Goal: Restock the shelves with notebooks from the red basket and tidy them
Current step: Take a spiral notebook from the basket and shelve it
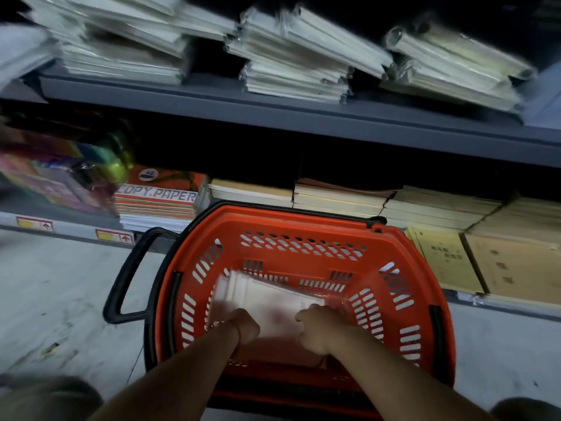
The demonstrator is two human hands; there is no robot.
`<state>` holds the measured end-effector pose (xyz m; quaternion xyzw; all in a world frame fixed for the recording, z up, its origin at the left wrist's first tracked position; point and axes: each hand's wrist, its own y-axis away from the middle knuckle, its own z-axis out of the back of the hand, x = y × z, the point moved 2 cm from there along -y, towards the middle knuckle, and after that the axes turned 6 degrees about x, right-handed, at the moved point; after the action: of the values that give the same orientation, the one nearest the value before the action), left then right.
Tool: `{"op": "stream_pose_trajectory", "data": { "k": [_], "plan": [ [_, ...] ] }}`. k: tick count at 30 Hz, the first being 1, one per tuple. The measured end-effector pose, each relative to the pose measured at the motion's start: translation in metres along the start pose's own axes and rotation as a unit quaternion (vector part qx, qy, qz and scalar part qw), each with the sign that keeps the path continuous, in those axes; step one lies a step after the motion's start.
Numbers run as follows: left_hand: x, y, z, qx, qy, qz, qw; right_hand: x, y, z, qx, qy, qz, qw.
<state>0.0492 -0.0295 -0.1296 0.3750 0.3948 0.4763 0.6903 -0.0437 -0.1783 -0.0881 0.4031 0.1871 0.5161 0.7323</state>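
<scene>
Notebooks, white plastic-wrapped bundle (267,302), lie inside red perforated plastic basket (303,238) on grey floor (60,284). We grip bundle at both near corners: our left hand (243,325) curled round left corner, our right hand (318,328) curled round right corner. Bundle motion-blurred. Grey metal shelf (273,117) above carries wrapped white notebook stacks (297,62); lower shelf shows red copy paper reams (158,199).

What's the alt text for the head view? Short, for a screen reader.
Both hands, left hand and right hand, grip a blurred pack of white notebooks inside a red basket on the floor. Behind it, shelves hold stacked wrapped notebooks above and copy paper and tan notebooks below.
</scene>
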Motion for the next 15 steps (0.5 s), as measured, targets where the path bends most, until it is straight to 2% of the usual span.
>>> {"op": "stream_pose_trajectory", "data": {
  "k": [3,6,11,15],
  "plan": [
    [-0.001,-0.014,0.005,-0.022,0.18,0.018,0.983,-0.007,-0.005,0.001,0.008,-0.025,-0.009,1.0],
    [0.0,-0.015,0.011,0.001,0.257,0.033,0.966,-0.012,-0.008,0.0,0.022,-0.048,-0.018,0.998],
    [-0.021,-0.009,0.005,0.059,0.274,0.005,0.96,-0.008,-0.011,0.001,0.037,-0.074,-0.022,0.996],
    [-0.031,-0.013,-0.003,0.08,0.359,0.022,0.93,-0.011,-0.013,-0.005,0.042,-0.112,-0.035,0.992]
  ]
}}
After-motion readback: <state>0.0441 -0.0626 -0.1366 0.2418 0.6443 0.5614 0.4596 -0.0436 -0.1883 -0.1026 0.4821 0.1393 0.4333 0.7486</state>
